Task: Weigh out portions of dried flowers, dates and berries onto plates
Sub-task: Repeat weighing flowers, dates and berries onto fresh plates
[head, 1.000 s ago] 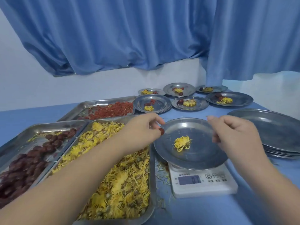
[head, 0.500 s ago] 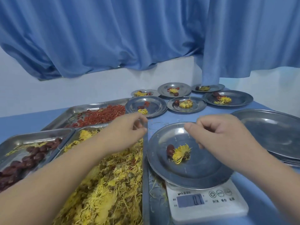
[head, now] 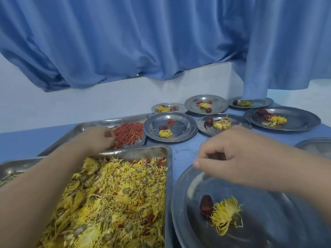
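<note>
A steel plate (head: 186,192) at the lower right holds one dark red date (head: 206,205) beside a yellow dried flower (head: 226,214). My right hand (head: 241,158) hovers over the plate's far rim with loosely curled fingers and nothing in it. My left hand (head: 96,138) reaches across the tray of yellow dried flowers (head: 116,203) into the tray of red berries (head: 129,133), fingertips bunched in the pile. The scale under the plate is out of view.
Several filled plates stand at the back, the nearest one (head: 180,126) just right of the berry tray. A third tray (head: 12,167) shows at the left edge. An empty plate's rim (head: 315,145) shows at the right edge. A blue curtain (head: 143,42) hangs behind.
My left hand dropped the date onto the plate, then moved back and left into the berry tray. The right hand stayed over the plate. The view has come closer and lower.
</note>
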`<state>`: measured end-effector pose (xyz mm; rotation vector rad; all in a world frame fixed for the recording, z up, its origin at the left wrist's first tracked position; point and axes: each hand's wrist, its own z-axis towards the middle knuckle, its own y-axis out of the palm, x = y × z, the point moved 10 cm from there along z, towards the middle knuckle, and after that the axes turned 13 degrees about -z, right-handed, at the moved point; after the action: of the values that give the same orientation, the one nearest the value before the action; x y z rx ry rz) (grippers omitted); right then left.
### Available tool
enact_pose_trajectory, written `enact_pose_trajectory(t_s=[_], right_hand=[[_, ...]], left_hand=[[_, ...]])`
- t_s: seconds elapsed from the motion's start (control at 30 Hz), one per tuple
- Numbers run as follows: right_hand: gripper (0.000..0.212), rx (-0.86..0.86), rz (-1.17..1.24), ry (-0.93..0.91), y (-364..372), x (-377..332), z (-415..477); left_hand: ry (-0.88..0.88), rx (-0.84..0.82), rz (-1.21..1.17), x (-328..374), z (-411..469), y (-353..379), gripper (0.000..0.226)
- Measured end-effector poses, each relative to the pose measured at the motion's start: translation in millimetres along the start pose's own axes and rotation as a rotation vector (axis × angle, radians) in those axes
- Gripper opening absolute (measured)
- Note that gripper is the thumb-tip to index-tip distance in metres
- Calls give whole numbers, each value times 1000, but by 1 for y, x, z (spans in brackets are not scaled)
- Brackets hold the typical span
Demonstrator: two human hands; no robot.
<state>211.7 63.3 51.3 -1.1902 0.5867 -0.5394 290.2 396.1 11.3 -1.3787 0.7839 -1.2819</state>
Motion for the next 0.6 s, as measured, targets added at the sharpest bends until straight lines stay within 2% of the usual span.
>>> enact_pose_trajectory(t_s=[0.2, 0.43, 0.6], right_hand=[[42, -26, -59, 32, 2, 25, -2], [39, 15, -49, 48, -9, 30, -3], [36, 27, -23, 66, -14, 33, -4]], left_hand=[[-21, 26, -121, 7, 30, 15, 28], [-66, -215, -164, 36, 43, 66, 20], [-147, -351, -170, 36, 44, 80, 26]])
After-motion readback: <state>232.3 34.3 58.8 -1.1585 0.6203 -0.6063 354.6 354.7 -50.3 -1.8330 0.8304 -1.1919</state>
